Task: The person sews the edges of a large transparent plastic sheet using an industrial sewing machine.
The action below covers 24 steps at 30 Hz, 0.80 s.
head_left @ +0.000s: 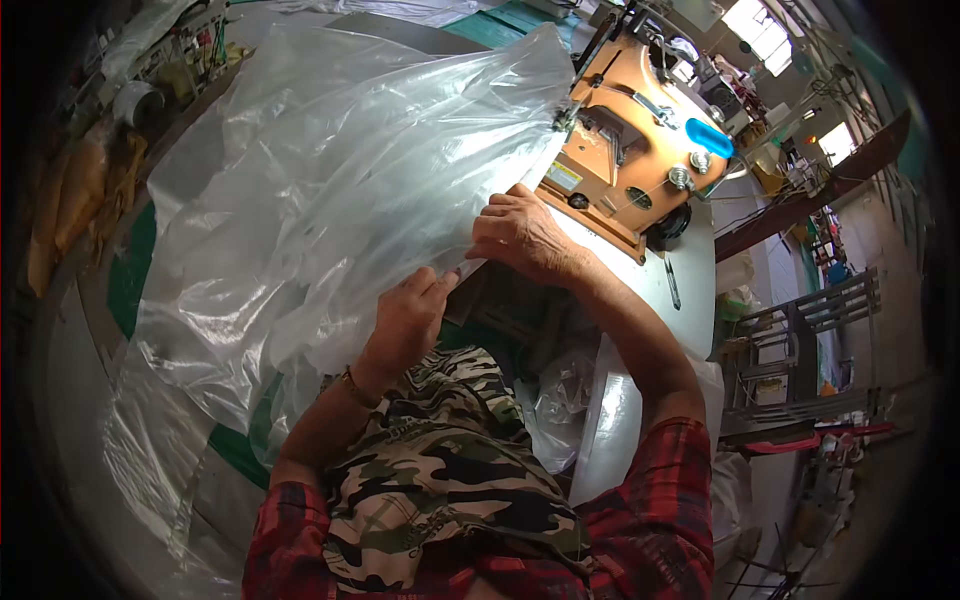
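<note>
A large sheet of clear plastic (310,170) spreads in wrinkles over the work surface at the left and runs up to an orange sewing machine (655,110). My left hand (412,312) pinches the sheet's near edge above my lap. Farther along that same edge, close to the machine's base, my right hand (525,235) has its fingers closed on the plastic. The edge is drawn fairly straight between my hands and on toward the machine's needle area. Fingertips of both hands are partly hidden by the knuckles.
Right of the machine's base, a dark slim tool (673,283) lies on the white table (695,320). Crumpled clear plastic (565,410) hangs beside my lap. A metal rack (800,340) stands at the right. Brown material (75,200) and a roll (138,104) sit far left.
</note>
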{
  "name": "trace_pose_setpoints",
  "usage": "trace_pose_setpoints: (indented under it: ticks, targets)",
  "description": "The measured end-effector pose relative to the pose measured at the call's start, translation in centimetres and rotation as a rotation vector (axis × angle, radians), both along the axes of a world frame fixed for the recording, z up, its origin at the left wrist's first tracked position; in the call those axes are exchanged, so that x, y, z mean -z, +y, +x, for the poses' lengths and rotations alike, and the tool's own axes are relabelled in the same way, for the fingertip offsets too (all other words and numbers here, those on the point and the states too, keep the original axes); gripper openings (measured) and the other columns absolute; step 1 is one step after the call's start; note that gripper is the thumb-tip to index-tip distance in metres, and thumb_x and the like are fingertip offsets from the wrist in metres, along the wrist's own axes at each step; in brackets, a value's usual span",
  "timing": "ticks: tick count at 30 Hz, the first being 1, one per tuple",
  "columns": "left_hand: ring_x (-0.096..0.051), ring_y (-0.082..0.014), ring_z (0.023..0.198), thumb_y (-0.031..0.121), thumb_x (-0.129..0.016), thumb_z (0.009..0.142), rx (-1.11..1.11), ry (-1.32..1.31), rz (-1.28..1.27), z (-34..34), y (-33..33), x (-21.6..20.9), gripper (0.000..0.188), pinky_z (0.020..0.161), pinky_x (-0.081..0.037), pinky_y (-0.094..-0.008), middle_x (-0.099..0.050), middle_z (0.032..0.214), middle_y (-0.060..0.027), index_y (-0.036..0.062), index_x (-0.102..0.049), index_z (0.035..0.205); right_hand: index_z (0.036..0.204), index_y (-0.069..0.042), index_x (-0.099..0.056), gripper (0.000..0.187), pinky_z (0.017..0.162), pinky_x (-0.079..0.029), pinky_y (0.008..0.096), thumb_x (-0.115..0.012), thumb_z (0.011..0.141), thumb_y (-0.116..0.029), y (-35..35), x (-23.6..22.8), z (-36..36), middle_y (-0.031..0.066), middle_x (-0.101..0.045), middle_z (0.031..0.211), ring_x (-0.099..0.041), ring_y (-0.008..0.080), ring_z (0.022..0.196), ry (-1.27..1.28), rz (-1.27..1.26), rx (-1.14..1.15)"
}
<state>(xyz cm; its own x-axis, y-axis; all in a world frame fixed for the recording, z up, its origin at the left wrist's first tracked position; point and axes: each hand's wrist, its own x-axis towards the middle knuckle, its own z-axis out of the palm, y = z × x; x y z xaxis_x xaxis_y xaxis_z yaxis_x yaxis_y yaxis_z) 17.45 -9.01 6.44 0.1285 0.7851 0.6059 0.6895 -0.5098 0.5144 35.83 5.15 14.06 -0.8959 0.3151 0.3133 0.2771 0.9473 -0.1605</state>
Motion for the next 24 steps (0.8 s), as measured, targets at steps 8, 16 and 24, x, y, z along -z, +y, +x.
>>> trace_pose_setpoints:
  ticks: [8, 16, 24]
  targets:
    - [-0.064, -0.0304, 0.075, 0.0, -0.065, 0.082, 0.026, -0.059, -0.036, -0.2, 1.0, 0.0, 0.029, 0.062, -0.05, -0.0396, -0.059, 0.082, -0.0104, 0.004, -0.064, 0.11, 0.077, -0.011, -0.06, 0.027, 0.075, -0.04, 0.0364, -0.077, 0.079, -0.033, 0.4, 0.5, -0.1, 0.0014, -0.056, 0.074, -0.057, 0.0207, 0.078, -0.004, 0.009, 0.007]
    - [-0.061, -0.0302, 0.068, -0.003, -0.064, 0.079, 0.113, -0.026, 0.032, -1.5, 2.1, -0.4, 0.033, 0.06, -0.048, -0.0392, -0.058, 0.078, -0.0111, 0.0042, -0.066, 0.111, 0.078, -0.01, -0.06, 0.027, 0.075, -0.041, 0.0355, -0.076, 0.08, -0.032, 2.7, 0.4, 1.3, 0.0013, -0.057, 0.076, -0.057, 0.0203, 0.079, -0.002, 0.015, 0.037]
    - [-0.064, -0.0263, 0.075, 0.001, -0.06, 0.078, 0.164, 0.298, 0.034, -2.0, 2.4, -0.1, 0.032, 0.061, -0.052, -0.0366, -0.06, 0.082, -0.0091, 0.0001, -0.063, 0.11, 0.078, -0.013, -0.057, 0.03, 0.083, -0.039, 0.035, -0.075, 0.08, -0.037, 5.5, 0.7, 2.8, -0.0011, -0.056, 0.076, -0.058, 0.0173, 0.083, -0.033, 0.169, 0.062]
